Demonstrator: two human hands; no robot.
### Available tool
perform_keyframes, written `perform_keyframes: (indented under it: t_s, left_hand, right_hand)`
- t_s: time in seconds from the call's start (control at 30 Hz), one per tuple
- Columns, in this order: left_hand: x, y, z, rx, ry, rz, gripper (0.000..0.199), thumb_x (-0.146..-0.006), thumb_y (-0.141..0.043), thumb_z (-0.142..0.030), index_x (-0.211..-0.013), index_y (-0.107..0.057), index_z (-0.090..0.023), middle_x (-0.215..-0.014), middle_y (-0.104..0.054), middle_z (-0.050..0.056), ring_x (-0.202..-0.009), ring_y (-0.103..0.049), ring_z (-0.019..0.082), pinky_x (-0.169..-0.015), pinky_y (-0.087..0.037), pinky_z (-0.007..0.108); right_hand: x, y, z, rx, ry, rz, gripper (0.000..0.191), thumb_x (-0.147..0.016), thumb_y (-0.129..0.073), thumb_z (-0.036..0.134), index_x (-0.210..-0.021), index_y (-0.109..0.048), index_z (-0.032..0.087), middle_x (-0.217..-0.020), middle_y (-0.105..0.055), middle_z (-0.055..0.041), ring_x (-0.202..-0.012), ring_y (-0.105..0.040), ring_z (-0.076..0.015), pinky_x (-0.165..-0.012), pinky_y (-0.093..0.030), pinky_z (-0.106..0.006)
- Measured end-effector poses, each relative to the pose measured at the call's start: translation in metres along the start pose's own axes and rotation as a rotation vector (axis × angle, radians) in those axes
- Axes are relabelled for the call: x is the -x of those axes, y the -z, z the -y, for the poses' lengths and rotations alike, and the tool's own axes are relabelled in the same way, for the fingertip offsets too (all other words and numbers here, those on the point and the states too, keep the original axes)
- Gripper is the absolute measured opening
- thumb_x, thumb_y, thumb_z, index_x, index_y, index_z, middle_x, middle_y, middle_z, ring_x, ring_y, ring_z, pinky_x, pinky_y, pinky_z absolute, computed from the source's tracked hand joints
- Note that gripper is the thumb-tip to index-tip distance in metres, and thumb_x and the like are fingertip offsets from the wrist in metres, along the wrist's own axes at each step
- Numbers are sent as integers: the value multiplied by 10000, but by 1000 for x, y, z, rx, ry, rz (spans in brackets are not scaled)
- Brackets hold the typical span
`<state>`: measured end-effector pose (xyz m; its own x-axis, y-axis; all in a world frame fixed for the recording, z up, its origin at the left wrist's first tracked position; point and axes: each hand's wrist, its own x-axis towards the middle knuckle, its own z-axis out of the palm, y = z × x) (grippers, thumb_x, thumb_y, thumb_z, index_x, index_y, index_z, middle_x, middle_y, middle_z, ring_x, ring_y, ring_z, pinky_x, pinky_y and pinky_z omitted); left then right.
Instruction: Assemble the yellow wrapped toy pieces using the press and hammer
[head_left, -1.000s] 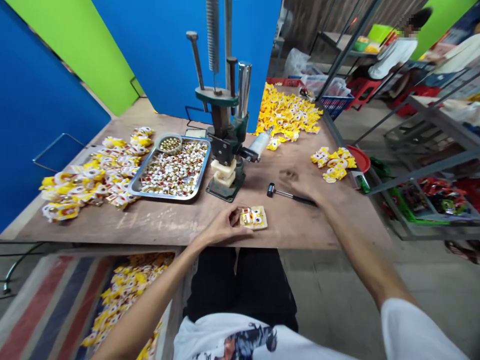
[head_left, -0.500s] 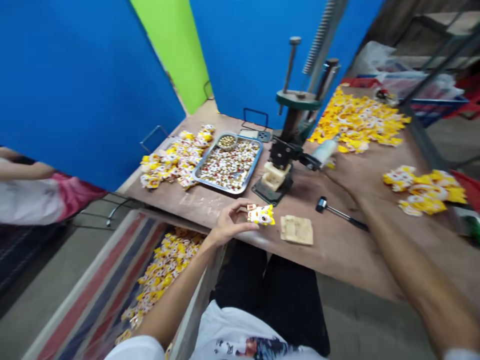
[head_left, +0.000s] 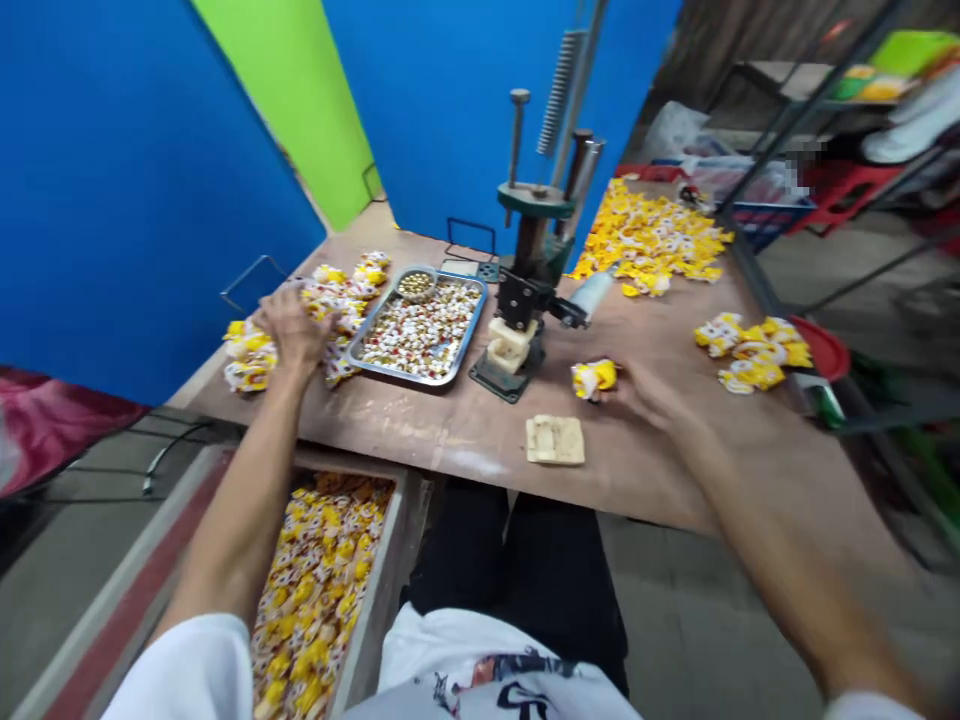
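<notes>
My left hand [head_left: 296,325] is over the pile of yellow-and-white plastic toy figures [head_left: 251,365] at the left of the table. Its fingers bend down among the pieces, and motion blur hides whether they grip one. On the right, my right hand [head_left: 649,395] holds a yellow-and-white figure [head_left: 595,377] just above the table, its fingers partly hidden. A dark shape shows beneath that figure. Between the hands stands a hand press [head_left: 525,290] with a cream block in its base. A cream mould block [head_left: 555,440] lies near the front edge.
A metal tray [head_left: 358,358] of small white and red parts contains a round dish [head_left: 416,284]. More yellow pieces [head_left: 652,235] lie at the back right, and a small group of figures [head_left: 754,350] at the right. Below the table's left side, a bin [head_left: 397,520] contains many figures.
My left hand has moved left to the pile; the figure it held is no longer in it. My right hand has come down from the press lever and now holds a figure. The view has shifted.
</notes>
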<state>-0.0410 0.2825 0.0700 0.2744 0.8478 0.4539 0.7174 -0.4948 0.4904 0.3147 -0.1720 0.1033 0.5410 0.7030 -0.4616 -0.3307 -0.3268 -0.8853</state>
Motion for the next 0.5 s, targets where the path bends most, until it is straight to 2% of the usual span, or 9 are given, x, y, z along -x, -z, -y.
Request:
perform_keyframes:
  t_s: [0.07,0.1,0.13,0.17,0.2,0.27,0.37,0.43,0.5]
  left_hand:
    - [32,-6,-34,85,-70,-113,763,-909,-831,-678,-1342,-583,-100,-1445,-632,223,-1422,-518,447,-1229,-343,795]
    - [58,-7,-56,190,-144,-135,774,-919,-831,-655,-1403,-565,-111,-1428,-638,210,-1383,-562,412,-1226,-405,746]
    - [89,-7,-81,347,-240,-78,763,-934,-830,-615,-1457,-544,-139,-1376,-661,185,-1289,-634,360,-1176,-511,662]
    - [123,-7,-106,512,-333,66,784,-939,-844,-568,-1535,-502,-190,-1382,-666,163,-1234,-680,322,-1112,-593,577]
    - [156,-8,-130,644,-411,202,826,-923,-875,-528,-1586,-475,-240,-1452,-643,166,-1262,-693,314,-1070,-637,519]
    - [214,-12,-172,812,-542,342,879,-868,-939,-489,-1599,-499,-278,-1606,-548,195,-1421,-637,361,-1007,-687,469]
    - [261,-23,-201,966,-427,345,579,-1006,-814,-357,-1534,-588,-283,-1523,-628,165,-1358,-707,310,-1004,-711,447]
    - [268,-28,-200,1020,-282,318,461,-1041,-769,-331,-1478,-641,-265,-1419,-703,141,-1252,-766,278,-1026,-711,453]
    - [263,-33,-194,1016,-135,275,496,-1006,-817,-380,-1457,-662,-245,-1395,-726,141,-1223,-779,281,-1045,-706,463]
  right_hand:
    - [6,-21,-5,-42,-52,67,331,-1096,-603,421,-995,-769,154,-993,-814,-136,-770,-753,-196,-662,-681,-279]
    - [9,-32,-7,-54,-56,97,355,-1105,-626,464,-1018,-767,151,-990,-811,-125,-764,-749,-179,-659,-673,-257]
    - [11,-43,-10,-64,-46,119,378,-1101,-651,507,-1030,-762,152,-973,-806,-112,-747,-740,-164,-644,-660,-236]
    - [12,-54,-12,-73,-40,132,399,-1088,-678,544,-1029,-755,157,-943,-797,-96,-717,-726,-149,-617,-643,-219]
    - [13,-65,-15,-82,-41,138,420,-1069,-704,576,-1017,-746,162,-904,-786,-78,-676,-706,-136,-581,-621,-205]
    - [12,-83,-21,-94,-43,140,458,-1030,-742,627,-985,-727,172,-830,-758,-45,-604,-662,-115,-504,-561,-185]
    - [5,-100,-29,-70,-15,153,508,-1004,-744,688,-950,-700,185,-764,-734,-12,-551,-627,-98,-454,-489,-170]
    - [-4,-101,-32,-3,16,165,531,-1012,-713,715,-970,-715,186,-770,-754,-17,-571,-653,-100,-475,-482,-163]
    - [-13,-94,-31,71,43,149,544,-1022,-694,719,-1025,-758,179,-854,-804,-50,-622,-694,-106,-511,-495,-166]
